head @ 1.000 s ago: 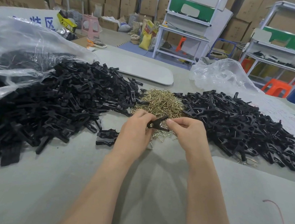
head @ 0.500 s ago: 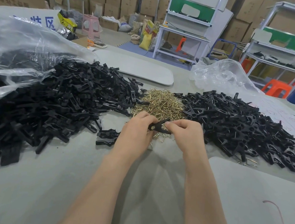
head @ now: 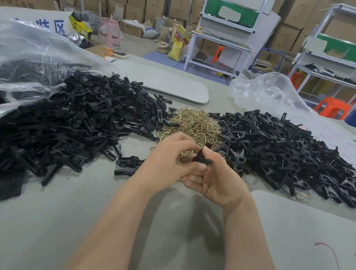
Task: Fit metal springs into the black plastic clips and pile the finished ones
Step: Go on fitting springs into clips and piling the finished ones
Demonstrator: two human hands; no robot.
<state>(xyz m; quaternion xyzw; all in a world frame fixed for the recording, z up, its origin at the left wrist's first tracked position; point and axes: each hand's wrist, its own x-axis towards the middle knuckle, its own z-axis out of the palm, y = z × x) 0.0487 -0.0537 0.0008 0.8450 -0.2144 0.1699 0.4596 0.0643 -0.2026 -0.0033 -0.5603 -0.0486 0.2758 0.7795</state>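
You hold one black clip [head: 201, 156] in both hands, over the middle of the desk [head: 22, 227]. Your left hand [head: 166, 163] pinches it from the left with bent fingers. Your right hand [head: 218, 181] is curled round it from below, with the thumb on the clip. The two hands touch each other. I cannot tell if a spring is in the clip yet.

Just behind your hands, toward the far edge, lies the heap of gold springs [head: 193, 123]. The left pile [head: 59, 122] of black clips is big and covers the left side of the desk. It spills out of a clear bag [head: 23, 56] at the left edge. The right pile [head: 296, 151] lies on the right side and touches the springs. Thin metal bits show in it. Two loose clips [head: 127, 165] lie on the desk just left of your left hand.
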